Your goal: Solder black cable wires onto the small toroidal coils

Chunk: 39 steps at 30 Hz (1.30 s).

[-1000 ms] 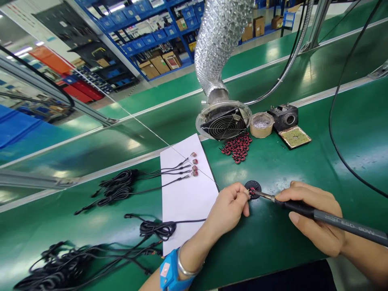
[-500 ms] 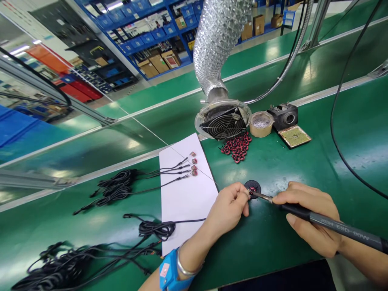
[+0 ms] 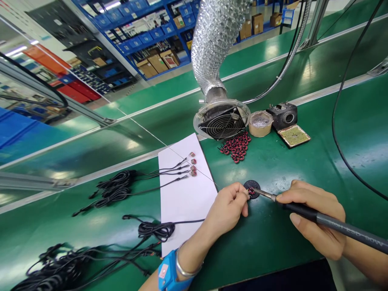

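My left hand (image 3: 226,210) is closed in a pinch at the edge of a small black round jig (image 3: 251,189) that carries a little red coil part. A thin black cable (image 3: 182,222) runs from under that hand back to the left. My right hand (image 3: 315,216) is wrapped round a dark grey soldering iron (image 3: 333,224), and its metal tip touches the red part on the jig. On my left wrist are a blue strap and a metal bangle.
A white sheet (image 3: 184,194) holds several cables ending in small red parts (image 3: 192,166). Black cable bundles (image 3: 118,186) lie left. Behind stand a fume-extraction fan (image 3: 222,121) on a foil duct, a pile of red coils (image 3: 237,146), a solder pot (image 3: 260,123) and an iron stand with sponge (image 3: 293,135).
The soldering iron tip has shifted very slightly on the jig; both hands stay where they were.
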Tool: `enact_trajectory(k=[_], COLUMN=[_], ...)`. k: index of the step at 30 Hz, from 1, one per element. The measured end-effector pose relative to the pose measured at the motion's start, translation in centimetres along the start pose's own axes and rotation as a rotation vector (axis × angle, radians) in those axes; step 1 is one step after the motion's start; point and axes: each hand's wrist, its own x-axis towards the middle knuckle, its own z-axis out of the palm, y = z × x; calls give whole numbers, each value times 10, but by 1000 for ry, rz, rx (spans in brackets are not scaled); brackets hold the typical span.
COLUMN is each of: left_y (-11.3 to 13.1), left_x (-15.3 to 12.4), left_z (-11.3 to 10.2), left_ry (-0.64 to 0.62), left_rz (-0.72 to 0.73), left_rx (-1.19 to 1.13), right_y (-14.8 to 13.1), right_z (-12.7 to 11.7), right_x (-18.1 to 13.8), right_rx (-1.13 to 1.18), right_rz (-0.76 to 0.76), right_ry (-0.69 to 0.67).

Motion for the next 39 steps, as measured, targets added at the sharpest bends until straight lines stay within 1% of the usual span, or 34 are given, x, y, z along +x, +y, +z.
enact_trajectory(k=[5, 7, 9, 11, 14, 16, 19, 22, 25, 28, 30, 34, 39], left_y=[1, 1, 0, -2, -6, -8, -8, -4, 0, 7, 12, 21, 18], left_x=[1, 1, 2, 2, 2, 2, 2, 0, -4, -9, -12, -15, -11], left_z=[0, -1, -3, -4, -7, -8, -8, -9, -9, -9, -8, -7, -6], left_ry=[-10, -16, -35, -54, -71, -82, -113, -127, -111, -105, -74, 3, -6], left_rz=[-5, -2, 7, 33, 72, 86, 111, 131, 137, 159, 173, 167, 155], left_rx=[-1, 0, -9, -18, -18, -14, 8, 67, 137, 202, 255, 342, 279], right_y=[2, 2, 4, 8, 22, 34, 48, 50, 45, 40, 39, 35, 26], right_z=[1, 1, 4, 9, 18, 24, 29, 30, 30, 31, 33, 36, 39], right_x=[0, 4, 12, 23, 35, 39, 40, 39, 37, 37, 36, 34, 32], right_rx=[-19, -51, -103, -164, -211, -206, -179, -161, -171, -219, -257, -245, -153], right_rz=[-21, -19, -24, -58, -119, -131, -132, -168, -216, -262, -275, -189, -88], right_ry=[36, 56, 43, -17, -161, -254, -322, -325, -299, -260, -236, -169, -158])
